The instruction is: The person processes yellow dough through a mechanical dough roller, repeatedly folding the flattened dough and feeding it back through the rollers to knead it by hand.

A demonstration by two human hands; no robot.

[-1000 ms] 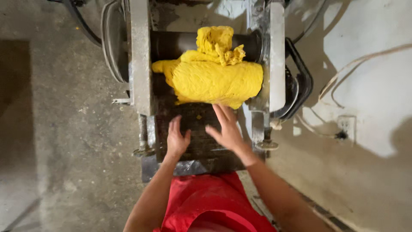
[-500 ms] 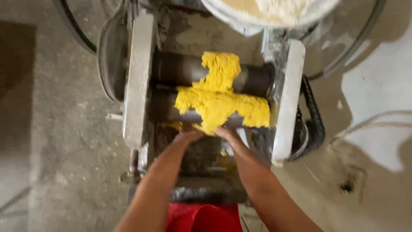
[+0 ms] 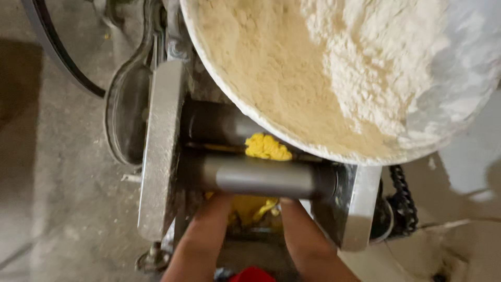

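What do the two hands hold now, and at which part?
It cannot be told: both forearms reach under the front roller, which hides the hands; yellow dough lies between them.

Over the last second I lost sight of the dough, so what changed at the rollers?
The camera leaned forward: a big bowl of flour now fills the top. The yellow dough, earlier spread wide over the rollers, now shows only as a small lump between them and a bit below the front roller. Both forearms reached in; the hands, open and visible earlier, are now hidden under that roller. The machine's side plates stayed put.
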